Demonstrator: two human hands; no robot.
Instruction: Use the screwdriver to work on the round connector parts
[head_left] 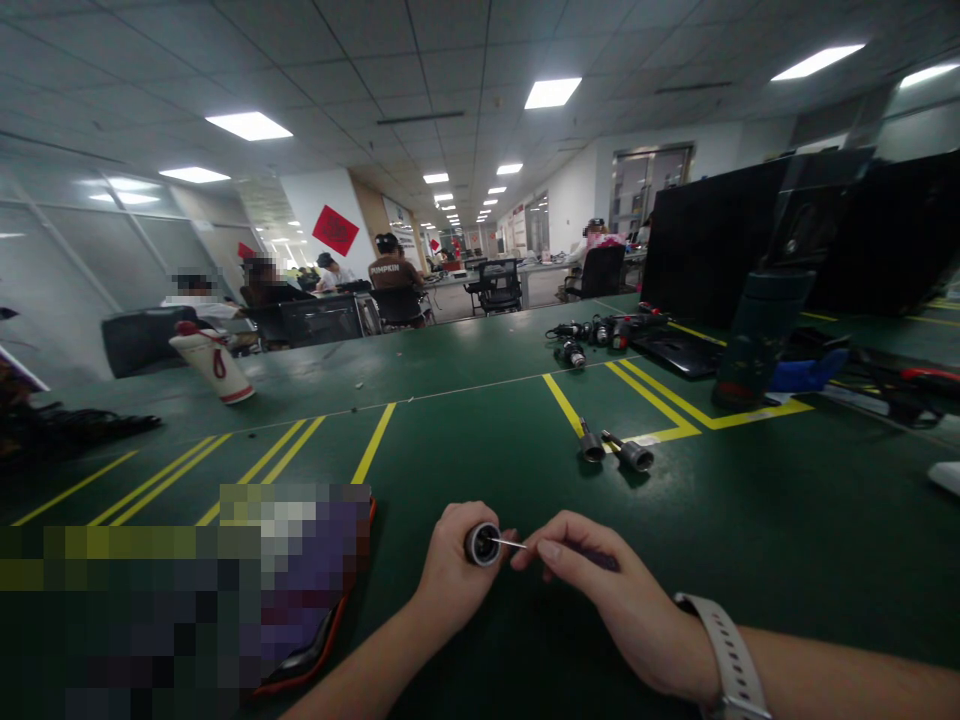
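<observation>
My left hand (450, 572) is closed around a small dark cylindrical part (481, 544), its round open end facing me. My right hand (592, 580) pinches a thin metal tool (508, 543) whose tip reaches into the part's opening. Both hands hover just above the green table (480, 420) near its front edge. A pale watch band (726, 655) sits on my right wrist. Two similar dark cylindrical parts (615, 448) lie on the table beyond my hands, to the right.
A pile of more dark parts (592, 335) lies farther back by black monitors (712, 240). A dark bottle (757, 335) stands at right, a white bottle (214, 365) at back left. Yellow lines cross the table. Several people sit at desks behind.
</observation>
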